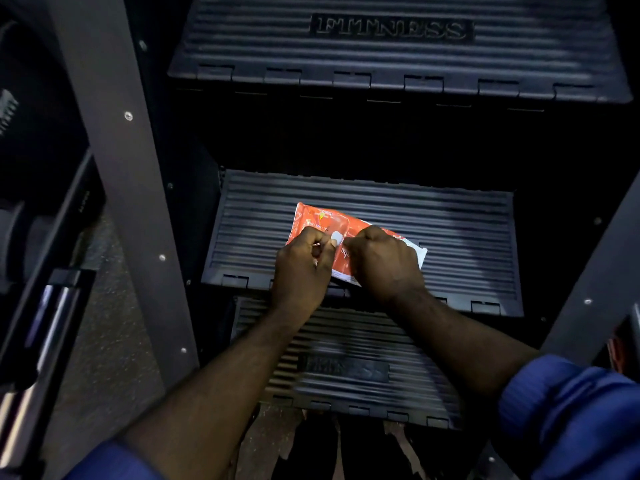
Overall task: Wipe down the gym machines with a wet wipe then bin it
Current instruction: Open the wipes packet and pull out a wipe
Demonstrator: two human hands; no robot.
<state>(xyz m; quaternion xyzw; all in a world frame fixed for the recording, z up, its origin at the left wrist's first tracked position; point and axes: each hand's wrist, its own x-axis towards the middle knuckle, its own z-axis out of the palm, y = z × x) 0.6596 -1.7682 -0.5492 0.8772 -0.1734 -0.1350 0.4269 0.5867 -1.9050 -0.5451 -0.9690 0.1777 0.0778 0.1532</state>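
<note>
Down on the middle step [450,230] of the stair machine [138,168] lies an orange wipe pack [322,220], tilted. The left hand [301,268] pinches a small white tab [336,236] on the pack's top. Just beside it, the right hand [384,261] holds the pack with its fingers curled tight.

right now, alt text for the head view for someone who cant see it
A left hand and right hand pinch at an orange wipe pack lying on the middle ribbed step of a dark stair machine, a small white bit showing between them.
</note>
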